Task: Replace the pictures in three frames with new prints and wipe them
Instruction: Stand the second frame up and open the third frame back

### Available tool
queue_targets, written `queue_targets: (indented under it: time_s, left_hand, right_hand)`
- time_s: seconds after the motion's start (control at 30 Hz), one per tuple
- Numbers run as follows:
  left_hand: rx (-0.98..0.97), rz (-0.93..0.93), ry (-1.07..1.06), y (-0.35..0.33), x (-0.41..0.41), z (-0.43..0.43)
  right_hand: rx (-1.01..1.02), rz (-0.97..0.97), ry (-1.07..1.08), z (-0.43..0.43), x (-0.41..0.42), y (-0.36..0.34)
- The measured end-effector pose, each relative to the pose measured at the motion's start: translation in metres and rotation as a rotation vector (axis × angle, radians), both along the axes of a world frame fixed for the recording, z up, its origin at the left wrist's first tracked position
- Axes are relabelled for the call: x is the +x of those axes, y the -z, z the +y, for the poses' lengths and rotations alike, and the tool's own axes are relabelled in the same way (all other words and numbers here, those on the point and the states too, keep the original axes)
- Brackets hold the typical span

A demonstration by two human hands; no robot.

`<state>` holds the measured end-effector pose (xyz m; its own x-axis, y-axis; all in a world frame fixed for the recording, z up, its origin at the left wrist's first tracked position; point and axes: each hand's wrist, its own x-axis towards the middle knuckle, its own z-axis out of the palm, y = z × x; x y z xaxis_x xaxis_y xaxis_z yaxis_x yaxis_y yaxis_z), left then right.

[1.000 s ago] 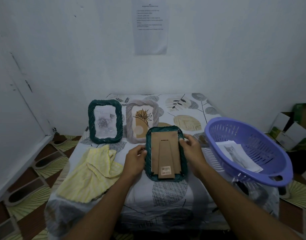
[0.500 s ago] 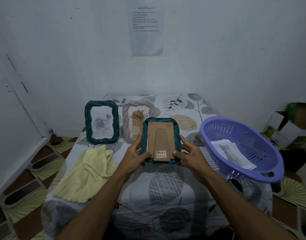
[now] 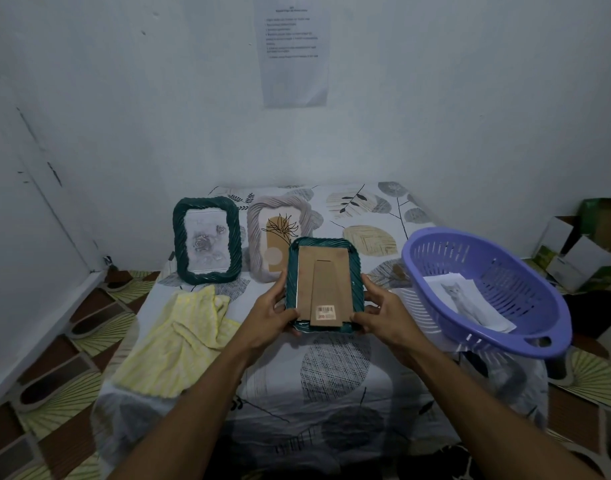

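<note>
Since a second ago the teal frame (image 3: 324, 282) has come up off the table (image 3: 331, 368). It now stands nearly upright between the hands, cardboard back to the camera. The left hand (image 3: 269, 317) grips its left edge and the right hand (image 3: 383, 313) its lower right corner. The fingers behind it are hidden, and its picture side faces away. It covers a corner of the pale frame (image 3: 279, 233) just beyond the hands. The barcode sticker (image 3: 325, 311) is too small to read.

The left hand (image 3: 269, 315) and right hand (image 3: 383, 313) grip the side edges of a teal frame (image 3: 324, 285), its cardboard back facing the camera. Behind it, a green frame (image 3: 207, 240) and a beige frame (image 3: 262, 233) stand upright on the counter (image 3: 331, 368). A yellow cloth (image 3: 179, 341) lies to the left, and a purple basket (image 3: 539, 344) holding prints (image 3: 466, 303) sits to the right.
</note>
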<state>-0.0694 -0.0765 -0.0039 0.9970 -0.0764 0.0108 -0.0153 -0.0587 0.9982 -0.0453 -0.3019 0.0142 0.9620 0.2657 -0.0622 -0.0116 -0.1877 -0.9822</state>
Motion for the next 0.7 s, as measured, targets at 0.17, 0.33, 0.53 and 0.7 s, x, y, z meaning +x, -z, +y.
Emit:
queue_targets:
  time_s: [0.17,0.33,0.53,0.7]
  left_hand:
    - [-0.041,0.041,0.044,0.007,0.002,-0.006]
    - [-0.097,0.074,0.08,0.013,-0.002,-0.017]
    - [0.216,-0.064,-0.042,0.016,-0.005,-0.023]
    - [0.615,-0.169,-0.192,0.022,-0.002,-0.03]
  right_hand:
    - [0.015,0.021,0.033,-0.008,0.002,0.003]
    - [-0.048,0.036,0.039,-0.021,0.0,0.008]
    - [-0.226,-0.01,0.09,-0.027,-0.002,0.01]
    - [-0.463,-0.039,0.123,-0.031,-0.004,0.01]
